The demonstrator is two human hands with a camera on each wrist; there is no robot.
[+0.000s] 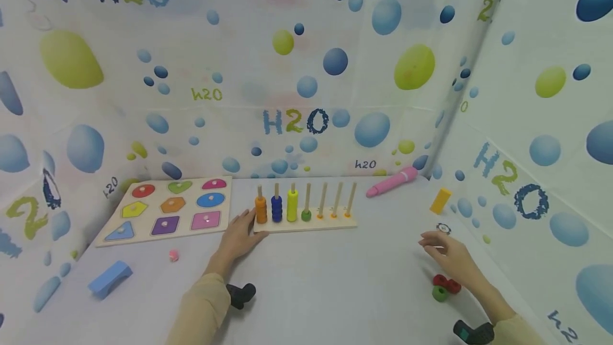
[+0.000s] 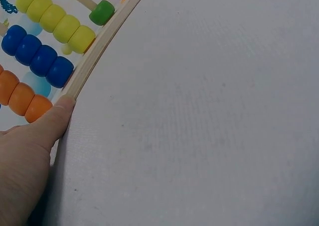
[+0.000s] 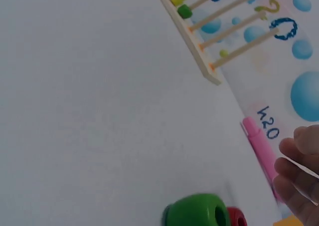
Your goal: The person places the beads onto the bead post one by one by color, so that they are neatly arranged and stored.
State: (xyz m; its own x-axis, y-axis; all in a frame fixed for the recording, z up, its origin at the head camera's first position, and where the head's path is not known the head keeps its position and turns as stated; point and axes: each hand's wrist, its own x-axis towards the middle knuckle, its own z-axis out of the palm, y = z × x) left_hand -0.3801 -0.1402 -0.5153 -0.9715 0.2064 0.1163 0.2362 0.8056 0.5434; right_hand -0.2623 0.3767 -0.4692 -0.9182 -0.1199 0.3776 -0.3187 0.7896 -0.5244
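Note:
A wooden peg stacker (image 1: pixel 306 227) stands at the back middle of the table. Its pegs carry stacks of orange beads (image 1: pixel 261 210), blue beads (image 1: pixel 276 210) and yellow beads (image 1: pixel 292 206), then a single green bead (image 1: pixel 306 215); three pegs at the right are bare. My left hand (image 1: pixel 237 237) holds the stacker's left end, with the thumb (image 2: pixel 62 111) on the base's front edge. Over the table's right side hovers my right hand (image 1: pixel 452 257), fingers loosely bent and holding nothing. Beside its wrist lie a loose green bead (image 1: pixel 439 294) and two red beads (image 1: pixel 454 286).
A shape puzzle board (image 1: pixel 184 222) lies at the back left. In front of it are a small pink object (image 1: pixel 173 255) and a blue block (image 1: pixel 110 279). A pink marker-shaped object (image 1: pixel 392 182) and a yellow block (image 1: pixel 440 201) lie at the back right, near the patterned curtain.

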